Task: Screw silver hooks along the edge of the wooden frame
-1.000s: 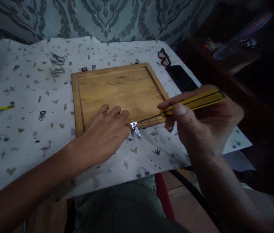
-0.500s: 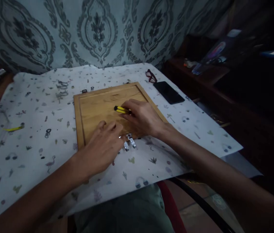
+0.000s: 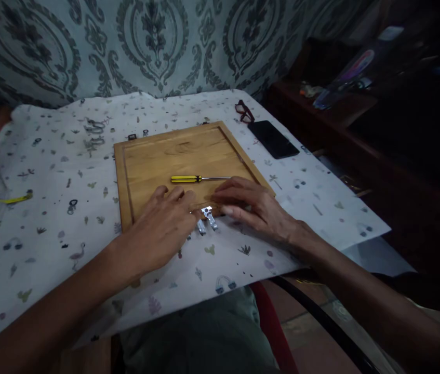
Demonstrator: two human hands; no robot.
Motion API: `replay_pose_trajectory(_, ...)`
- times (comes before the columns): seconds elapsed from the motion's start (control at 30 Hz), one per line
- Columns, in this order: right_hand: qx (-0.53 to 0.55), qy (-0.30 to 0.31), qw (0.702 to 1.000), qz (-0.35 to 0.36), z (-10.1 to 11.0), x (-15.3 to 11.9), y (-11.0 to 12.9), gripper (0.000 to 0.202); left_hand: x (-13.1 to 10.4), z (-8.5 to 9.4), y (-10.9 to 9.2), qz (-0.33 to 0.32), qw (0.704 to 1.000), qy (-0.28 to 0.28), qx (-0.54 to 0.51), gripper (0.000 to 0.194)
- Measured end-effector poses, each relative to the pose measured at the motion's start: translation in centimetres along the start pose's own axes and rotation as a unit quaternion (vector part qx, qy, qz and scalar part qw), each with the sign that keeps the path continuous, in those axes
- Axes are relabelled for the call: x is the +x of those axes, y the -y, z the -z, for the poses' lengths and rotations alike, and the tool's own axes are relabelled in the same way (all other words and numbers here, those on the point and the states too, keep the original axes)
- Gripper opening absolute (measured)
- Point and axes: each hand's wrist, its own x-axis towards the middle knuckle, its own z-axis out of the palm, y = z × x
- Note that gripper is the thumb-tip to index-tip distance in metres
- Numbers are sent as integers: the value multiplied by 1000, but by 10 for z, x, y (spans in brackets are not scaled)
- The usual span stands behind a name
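Observation:
A wooden panel [image 3: 173, 156] with a raised border lies flat before me. At its near edge sits a shiny metal latch [image 3: 208, 214], with bright arms sticking out toward me. My left hand [image 3: 165, 223] rests over the panel's near edge, its fingers bent and closed at the latch's left side; their tips and the thumb are partly hidden. My right hand [image 3: 256, 208] holds nothing; its fingers stretch out, slightly apart, just right of the latch. A screwdriver [image 3: 186, 178] with a yellow and black handle lies across the panel, its shaft pointing to the right hand.
A black phone [image 3: 274, 139] and dark red glasses [image 3: 244, 111] lie beyond the panel on the right. Silvery metal pieces [image 3: 95, 132] and a yellow strip [image 3: 15, 198] are on the left of the patterned table cover [image 3: 98, 228]. A patterned curtain [image 3: 153, 47] hangs behind.
My right hand has let go of the screwdriver, which now lies on the panel. That hand has moved nearer to me and right, beside the latch. My left hand stays in place.

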Motion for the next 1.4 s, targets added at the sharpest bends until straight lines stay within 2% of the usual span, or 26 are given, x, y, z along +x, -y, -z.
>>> replay_pose_trajectory(0.1,0,26,999,33,-7,-14,-3,58,0,0,1,-4,1000,5,4,28)
replay_pose_trajectory(0.17,-11,22,999,36,-14,-17,-7,61,0,1,1,1,1000,13,7,28)
replay_pose_trajectory(0.3,-23,8,999,37,-22,-17,-13,60,2,3,0,10,999,30,5,28)
replay_pose_trajectory(0.5,-14,13,999,42,-21,-15,-12,54,5,5,0,14,999,51,-6,32)
replay_pose_trajectory(0.9,-12,29,999,15,-20,-12,-8,49,5,1,0,2,1000,22,12,39)
replay_pose_trajectory(1.4,-11,39,999,23,-17,-9,-7,48,7,-3,2,19,999,12,-36,38)
